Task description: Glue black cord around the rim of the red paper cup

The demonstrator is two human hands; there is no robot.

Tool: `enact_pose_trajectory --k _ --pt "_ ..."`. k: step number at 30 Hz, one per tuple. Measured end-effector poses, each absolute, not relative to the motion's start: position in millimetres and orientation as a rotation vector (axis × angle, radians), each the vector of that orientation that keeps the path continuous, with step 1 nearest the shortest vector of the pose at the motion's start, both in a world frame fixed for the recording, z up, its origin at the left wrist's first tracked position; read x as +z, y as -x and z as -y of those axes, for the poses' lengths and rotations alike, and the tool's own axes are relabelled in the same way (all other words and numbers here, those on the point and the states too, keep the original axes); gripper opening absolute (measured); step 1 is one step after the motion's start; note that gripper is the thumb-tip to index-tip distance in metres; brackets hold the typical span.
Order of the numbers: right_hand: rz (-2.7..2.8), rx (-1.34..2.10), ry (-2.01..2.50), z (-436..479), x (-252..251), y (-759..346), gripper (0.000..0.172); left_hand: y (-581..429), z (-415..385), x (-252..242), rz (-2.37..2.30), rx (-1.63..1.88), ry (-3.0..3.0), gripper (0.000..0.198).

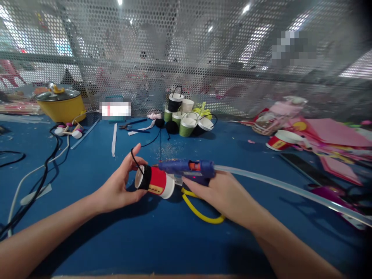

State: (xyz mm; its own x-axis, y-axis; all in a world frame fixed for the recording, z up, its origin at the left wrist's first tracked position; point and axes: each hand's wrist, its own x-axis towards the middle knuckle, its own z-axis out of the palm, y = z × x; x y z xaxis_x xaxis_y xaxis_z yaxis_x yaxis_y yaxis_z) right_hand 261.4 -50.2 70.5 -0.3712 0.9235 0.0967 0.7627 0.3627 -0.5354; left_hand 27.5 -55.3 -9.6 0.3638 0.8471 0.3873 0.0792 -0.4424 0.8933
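Between the thumb and fingers of my left hand (117, 186) is a paper cup (159, 182) lying on its side in the air. A red wrap and a yellow label cover its middle, and black cord winds around one end. A loose black cord (147, 145) runs from it back to a black yarn ball (171, 127). My right hand (223, 195) grips a blue hot glue gun (186, 167), its tip close to the cup's red side; contact is unclear. A long clear glue stick (276, 186) trails out behind the gun. Below hangs its yellow cable (200, 217).
Several small green, white and black cups (187, 126) stand at the back by a perforated metal screen (162, 69). Pliers (135, 128) lie left of them. A yellow pot (62, 106) and cables sit left; another red cup (283, 140), pink paper (334, 133) and a phone (308, 168) lie right.
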Motion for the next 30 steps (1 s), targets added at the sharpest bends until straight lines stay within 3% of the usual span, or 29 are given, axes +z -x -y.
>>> enact_pose_trajectory --k 6,9,16,22,27,30 --pt "2.007 0.798 1.614 19.8 64.7 -273.1 0.024 -27.9 53.4 -9.3 -0.861 1.179 -1.684 0.099" --pt "1.939 0.728 1.590 -6.6 53.8 -279.8 0.020 -28.3 53.2 -7.2 -0.880 1.198 -1.623 0.102" --pt "2.018 0.505 1.772 -52.4 18.5 -291.5 0.038 -28.3 54.1 -4.7 -0.891 1.190 -1.619 0.104" --pt "2.139 0.273 1.595 -31.6 43.9 -265.3 0.026 -29.1 56.1 -3.4 -0.901 1.159 -1.647 0.104" --pt "2.434 0.747 0.887 10.8 72.4 -209.6 0.014 -30.6 58.2 -4.2 -0.840 1.149 -1.659 0.102" --pt "2.429 0.894 0.786 21.8 74.1 -191.6 0.008 -31.2 59.3 -3.4 -0.783 1.143 -1.637 0.099"
